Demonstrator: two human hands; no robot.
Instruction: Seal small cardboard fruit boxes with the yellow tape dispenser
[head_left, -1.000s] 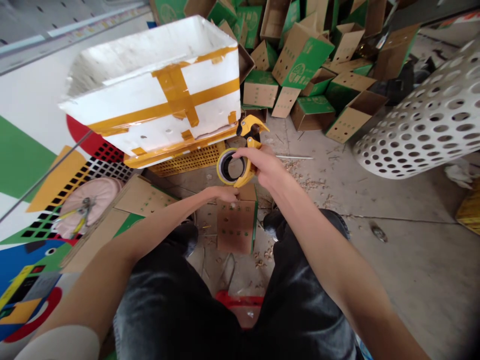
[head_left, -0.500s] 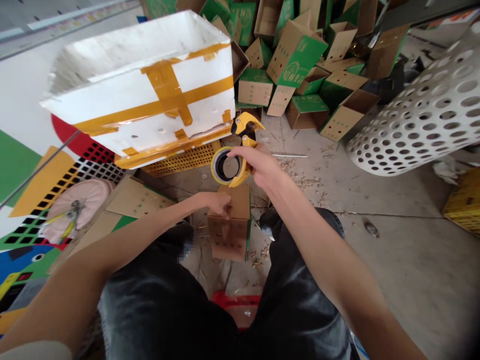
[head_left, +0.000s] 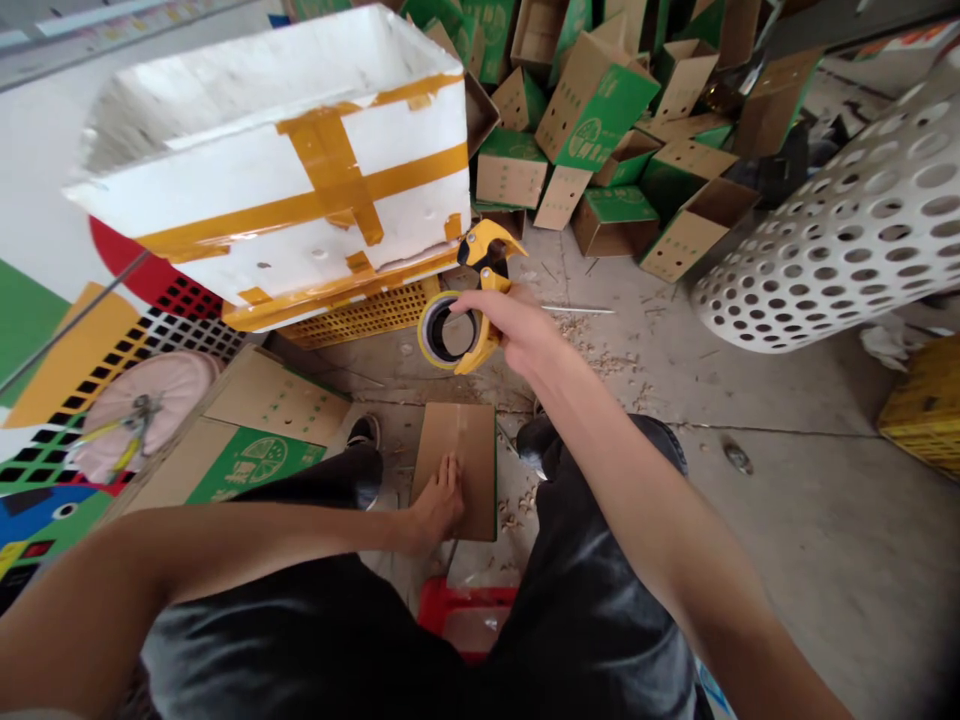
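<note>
My right hand [head_left: 517, 330] is shut around the handle of a yellow tape dispenser [head_left: 487, 290], which carries a roll of clear packing tape [head_left: 448, 331]. It is held in the air above the floor, beyond a brown cardboard carton [head_left: 454, 440]. My left hand [head_left: 439, 505] lies flat on the carton's top near the front edge, holding nothing. A lengthwise seam runs along that top, and the dispenser is not touching the carton.
My dark jeans fill the lower middle. A taped white foam box [head_left: 277, 180] sits on a yellow crate [head_left: 360, 320]. Green-printed cartons [head_left: 592, 130] lie heaped behind. A white perforated basket [head_left: 817, 240] lies right. Wood shavings cover the concrete floor [head_left: 787, 520].
My left hand has slid toward me across the carton. The carton now shows its flat seamed top instead of its holed side. The dispenser stays in my right hand.
</note>
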